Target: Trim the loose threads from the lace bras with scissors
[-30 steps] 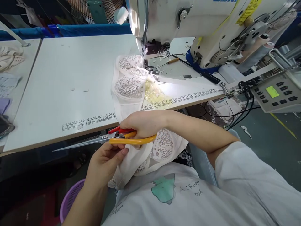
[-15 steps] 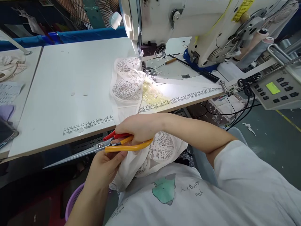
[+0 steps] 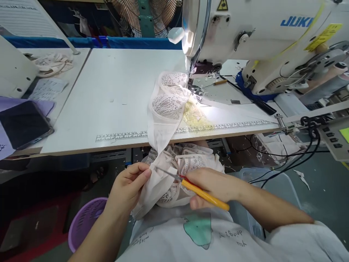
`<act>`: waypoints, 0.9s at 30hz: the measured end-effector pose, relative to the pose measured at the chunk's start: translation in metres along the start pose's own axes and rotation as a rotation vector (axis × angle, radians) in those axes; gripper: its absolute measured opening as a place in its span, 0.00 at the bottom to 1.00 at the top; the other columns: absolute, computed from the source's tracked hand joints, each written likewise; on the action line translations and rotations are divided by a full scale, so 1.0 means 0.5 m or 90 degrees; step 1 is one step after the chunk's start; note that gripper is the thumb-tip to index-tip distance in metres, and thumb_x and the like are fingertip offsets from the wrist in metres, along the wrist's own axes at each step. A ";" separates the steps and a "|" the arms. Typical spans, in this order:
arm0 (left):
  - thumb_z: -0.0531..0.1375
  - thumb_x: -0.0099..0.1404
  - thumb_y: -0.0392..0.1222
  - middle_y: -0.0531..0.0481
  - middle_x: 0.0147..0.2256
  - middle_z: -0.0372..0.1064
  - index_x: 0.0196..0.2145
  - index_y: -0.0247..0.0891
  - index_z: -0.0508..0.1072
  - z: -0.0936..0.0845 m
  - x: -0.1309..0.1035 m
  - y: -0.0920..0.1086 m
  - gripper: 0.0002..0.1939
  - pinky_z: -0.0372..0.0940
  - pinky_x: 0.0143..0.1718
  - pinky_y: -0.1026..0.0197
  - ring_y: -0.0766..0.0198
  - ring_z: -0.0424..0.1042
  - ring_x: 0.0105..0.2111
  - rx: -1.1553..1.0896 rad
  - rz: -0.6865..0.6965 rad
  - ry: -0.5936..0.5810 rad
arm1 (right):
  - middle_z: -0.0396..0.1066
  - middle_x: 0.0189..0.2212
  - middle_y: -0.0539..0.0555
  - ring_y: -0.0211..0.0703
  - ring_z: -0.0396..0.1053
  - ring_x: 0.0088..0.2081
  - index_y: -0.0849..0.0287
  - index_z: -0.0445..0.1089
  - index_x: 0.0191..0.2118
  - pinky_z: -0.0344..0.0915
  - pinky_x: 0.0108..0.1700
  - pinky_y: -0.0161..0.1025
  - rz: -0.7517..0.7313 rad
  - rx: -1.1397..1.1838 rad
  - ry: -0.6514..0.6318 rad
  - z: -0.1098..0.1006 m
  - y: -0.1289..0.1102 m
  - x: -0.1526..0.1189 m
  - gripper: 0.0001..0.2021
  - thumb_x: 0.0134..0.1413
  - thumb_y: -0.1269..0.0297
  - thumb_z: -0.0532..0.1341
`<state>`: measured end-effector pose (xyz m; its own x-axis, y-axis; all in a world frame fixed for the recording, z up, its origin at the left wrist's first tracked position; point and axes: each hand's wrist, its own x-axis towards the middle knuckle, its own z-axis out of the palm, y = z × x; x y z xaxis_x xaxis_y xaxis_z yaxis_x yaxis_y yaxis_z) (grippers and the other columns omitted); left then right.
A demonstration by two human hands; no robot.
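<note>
My left hand [image 3: 133,183] pinches the edge of a white strap of fabric below the table's front edge. In my right hand [image 3: 209,185] are scissors with orange and red handles [image 3: 205,194], their blades pointing left at the fabric beside my left fingertips. One white lace bra [image 3: 166,105] lies on the table with its upper end at the machine's needle area and its lower end hanging over the edge. More white lace garments [image 3: 193,160] are bunched on my lap, partly hidden by my right hand.
The sewing machine [image 3: 218,32] stands at the back right of the white table [image 3: 120,83]. A phone [image 3: 24,122] lies at left. Below are a purple basket [image 3: 84,222] and a clear plastic bin [image 3: 272,185]. A wooden-handled tool [image 3: 219,82] lies near the needle.
My right hand has moved right and down, turning the scissors so their blades meet the fabric near my left hand. The head view has shifted left.
</note>
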<state>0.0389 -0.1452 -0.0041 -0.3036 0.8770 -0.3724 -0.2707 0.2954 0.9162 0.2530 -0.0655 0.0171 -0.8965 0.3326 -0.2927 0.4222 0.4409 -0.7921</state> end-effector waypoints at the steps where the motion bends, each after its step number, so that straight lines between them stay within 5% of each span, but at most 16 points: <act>1: 0.68 0.44 0.43 0.54 0.19 0.66 0.20 0.36 0.73 0.001 -0.001 0.001 0.10 0.56 0.19 0.70 0.71 0.60 0.19 -0.003 -0.002 0.004 | 0.54 0.20 0.47 0.34 0.50 0.21 0.57 0.50 0.23 0.49 0.23 0.35 0.014 -0.008 -0.027 0.007 0.004 -0.006 0.20 0.49 0.47 0.57; 20: 0.67 0.46 0.43 0.56 0.17 0.61 0.18 0.36 0.71 0.010 -0.023 0.011 0.10 0.53 0.17 0.70 0.72 0.57 0.17 0.046 -0.024 0.010 | 0.62 0.21 0.49 0.37 0.59 0.23 0.60 0.61 0.26 0.56 0.26 0.35 0.160 0.039 0.006 0.039 -0.019 0.031 0.20 0.45 0.45 0.61; 23: 0.66 0.46 0.44 0.54 0.19 0.64 0.20 0.37 0.72 0.012 -0.029 0.019 0.09 0.56 0.19 0.68 0.69 0.60 0.19 0.100 0.009 0.028 | 0.60 0.21 0.48 0.37 0.59 0.25 0.59 0.58 0.24 0.57 0.28 0.35 0.143 0.046 0.068 0.033 -0.009 0.028 0.20 0.46 0.47 0.61; 27: 0.65 0.49 0.43 0.51 0.22 0.70 0.23 0.38 0.74 0.024 -0.045 0.027 0.06 0.60 0.22 0.67 0.65 0.66 0.23 0.194 0.083 0.018 | 0.59 0.25 0.48 0.38 0.59 0.27 0.58 0.58 0.28 0.59 0.29 0.36 0.040 0.096 0.260 0.021 -0.015 0.029 0.22 0.37 0.46 0.64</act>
<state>0.0532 -0.1566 0.0185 -0.3440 0.9054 -0.2490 0.0570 0.2849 0.9569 0.2355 -0.0730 0.0132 -0.7307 0.6699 -0.1312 0.4224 0.2928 -0.8578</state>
